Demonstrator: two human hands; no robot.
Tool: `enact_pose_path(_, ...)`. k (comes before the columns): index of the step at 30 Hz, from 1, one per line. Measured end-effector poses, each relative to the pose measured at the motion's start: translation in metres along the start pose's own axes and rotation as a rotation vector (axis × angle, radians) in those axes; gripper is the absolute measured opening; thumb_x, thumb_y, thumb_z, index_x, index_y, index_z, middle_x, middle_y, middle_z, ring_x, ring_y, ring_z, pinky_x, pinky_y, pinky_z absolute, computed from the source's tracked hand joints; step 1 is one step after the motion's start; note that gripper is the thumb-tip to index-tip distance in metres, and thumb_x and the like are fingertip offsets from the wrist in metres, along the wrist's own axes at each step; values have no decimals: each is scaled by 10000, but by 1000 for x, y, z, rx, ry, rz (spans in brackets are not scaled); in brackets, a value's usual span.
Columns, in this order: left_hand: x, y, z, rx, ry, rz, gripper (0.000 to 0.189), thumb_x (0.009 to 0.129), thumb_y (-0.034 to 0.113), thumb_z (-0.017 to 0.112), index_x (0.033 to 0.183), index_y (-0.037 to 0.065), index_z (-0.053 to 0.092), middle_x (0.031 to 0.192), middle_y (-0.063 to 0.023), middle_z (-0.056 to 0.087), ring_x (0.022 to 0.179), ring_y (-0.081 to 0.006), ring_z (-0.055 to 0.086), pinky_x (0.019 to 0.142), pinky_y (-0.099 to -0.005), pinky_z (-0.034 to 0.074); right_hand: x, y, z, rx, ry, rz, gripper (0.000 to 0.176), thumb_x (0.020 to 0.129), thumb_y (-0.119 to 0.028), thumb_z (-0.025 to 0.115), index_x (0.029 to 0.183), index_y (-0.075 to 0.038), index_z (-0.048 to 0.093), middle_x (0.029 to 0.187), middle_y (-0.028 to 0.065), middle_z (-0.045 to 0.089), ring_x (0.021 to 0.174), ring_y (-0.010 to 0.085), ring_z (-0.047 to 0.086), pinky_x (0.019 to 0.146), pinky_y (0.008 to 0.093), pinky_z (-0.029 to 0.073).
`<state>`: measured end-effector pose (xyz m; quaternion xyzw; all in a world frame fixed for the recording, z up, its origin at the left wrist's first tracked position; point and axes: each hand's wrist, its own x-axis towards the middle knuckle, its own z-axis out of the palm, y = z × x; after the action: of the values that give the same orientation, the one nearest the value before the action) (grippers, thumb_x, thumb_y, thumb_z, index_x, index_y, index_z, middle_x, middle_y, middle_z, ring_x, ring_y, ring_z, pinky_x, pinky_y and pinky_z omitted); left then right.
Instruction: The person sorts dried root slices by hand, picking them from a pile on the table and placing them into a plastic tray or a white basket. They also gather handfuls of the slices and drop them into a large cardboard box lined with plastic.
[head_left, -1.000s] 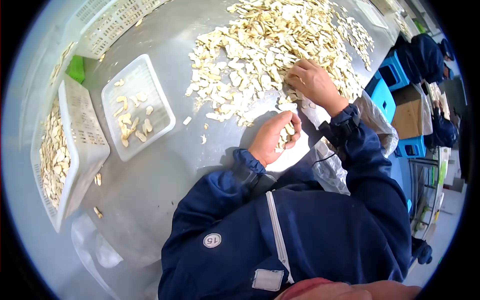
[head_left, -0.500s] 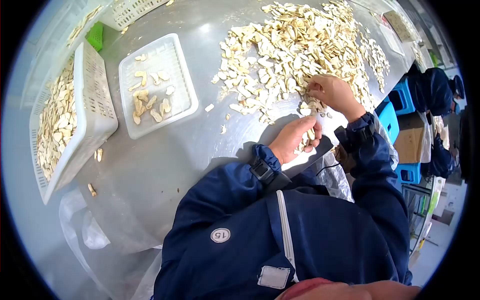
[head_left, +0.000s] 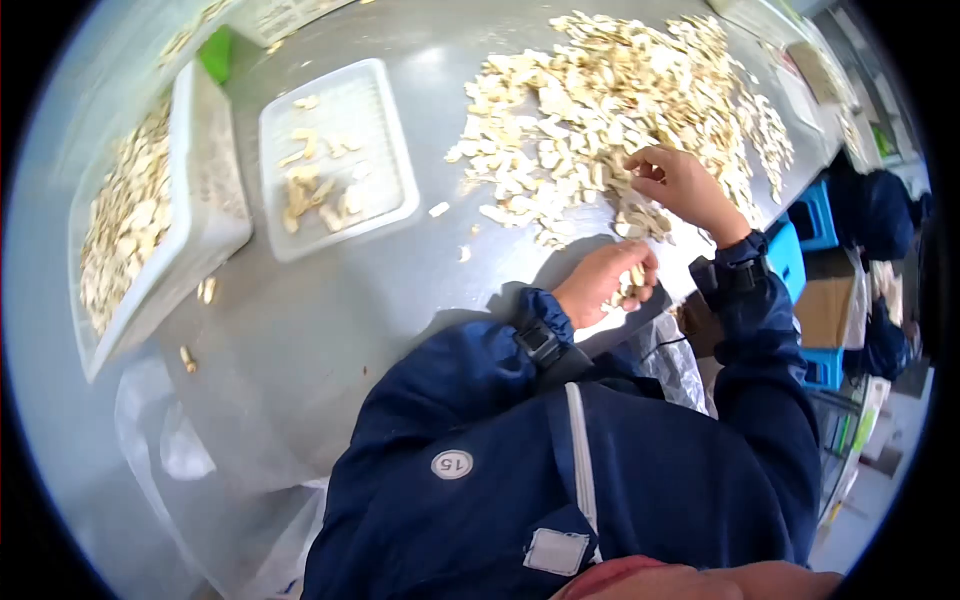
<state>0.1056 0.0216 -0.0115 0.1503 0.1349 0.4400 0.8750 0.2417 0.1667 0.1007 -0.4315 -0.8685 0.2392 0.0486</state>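
Note:
A broad heap of pale, brown-edged dried slices (head_left: 640, 85) spreads over the metal table (head_left: 330, 300). My left hand (head_left: 605, 282) is curled around several of these slices, which show between its palm and fingers, by the near edge of the heap. Just beyond it, my right hand (head_left: 685, 188) hovers low over the slices with its fingers bent in toward the thumb. Whether anything is pinched there is too small to make out. Below the right hand, a small cluster of slices (head_left: 640, 218) lies close to the left fingertips.
A shallow white tray (head_left: 402, 195) with some slices stands left of the heap. Farther left is a tilted white perforated basket (head_left: 210, 190) full of slices. Loose pieces (head_left: 188, 358) lie near it. Blue stools (head_left: 785, 262), a cardboard box (head_left: 828, 300) and other people (head_left: 872, 215) are at right.
The whole view has shifted, so the tray and heap appear farther right. My left hand still holds slices; my right hand stays over the heap, slightly farther from the left.

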Motion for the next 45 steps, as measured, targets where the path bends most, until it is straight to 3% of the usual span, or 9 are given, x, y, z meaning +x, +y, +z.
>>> enact_pose_path(3,1,-4,1,-11,36,10,283,1093,275,507,1010,43,645,861,-71,655,707,-151,647,498,-259,450,35,-39,7,216,-65,-88,259,990,-173,725,1202,-24,717,847,15,686,746,111,605,720,313,524)
enact_pose_path(6,2,2,3,140,70,-3,209,1061,210,487,1050,64,636,858,-54,653,706,-164,651,505,-264,447,64,-97,17,819,47,-238,504,1051,-194,674,1507,-39,525,1373,108,653,1185,174,675,956,297,533)
enact_pose_path(8,1,1,2,121,72,-4,205,1062,223,489,1047,81,636,856,-42,650,704,-157,650,513,-265,446,81,-100,16,744,70,-353,566,1048,-270,678,1531,-35,497,1403,132,649,1336,230,615,1102,354,515)
enact_pose_path(13,1,0,1,137,40,20,282,1091,314,513,1032,65,632,864,-45,654,689,-136,631,507,-257,451,84,-34,15,143,275,-164,305,1012,-113,627,1307,-53,673,1178,117,755,1000,227,739,885,359,576)
enact_pose_path(24,-1,3,3,5,34,-29,308,1111,325,507,1024,58,634,869,-55,637,722,-137,631,515,-259,457,71,12,47,-427,373,-212,250,950,-177,679,1191,-169,744,1046,98,719,999,324,696,844,435,568)
enact_pose_path(34,0,1,3,8,49,-43,287,1101,315,514,1044,57,628,870,-55,650,707,-140,636,513,-259,459,57,-20,16,128,22,19,253,984,-292,722,1143,-106,785,941,76,782,804,192,725,763,329,573)
enact_pose_path(38,1,4,-1,141,5,-1,294,1104,308,466,1053,59,613,867,-44,645,706,-135,626,527,-259,458,85,-74,13,757,31,-157,431,1069,-272,644,1358,48,641,1187,34,754,1076,126,689,905,271,537)
enact_pose_path(43,3,1,-6,131,-35,10,290,1104,314,456,1072,67,605,922,-42,652,737,-140,632,559,-270,472,130,-16,44,-328,287,-115,404,995,-294,650,1342,-88,654,1044,156,767,1016,383,709,886,485,565)
enact_pose_path(45,2,4,-3,117,15,-19,297,1106,325,466,1065,69,609,912,-42,655,737,-137,632,558,-266,475,121,-9,47,-344,282,-120,461,965,-320,692,1365,-99,631,1074,141,755,1042,351,698,902,470,554)
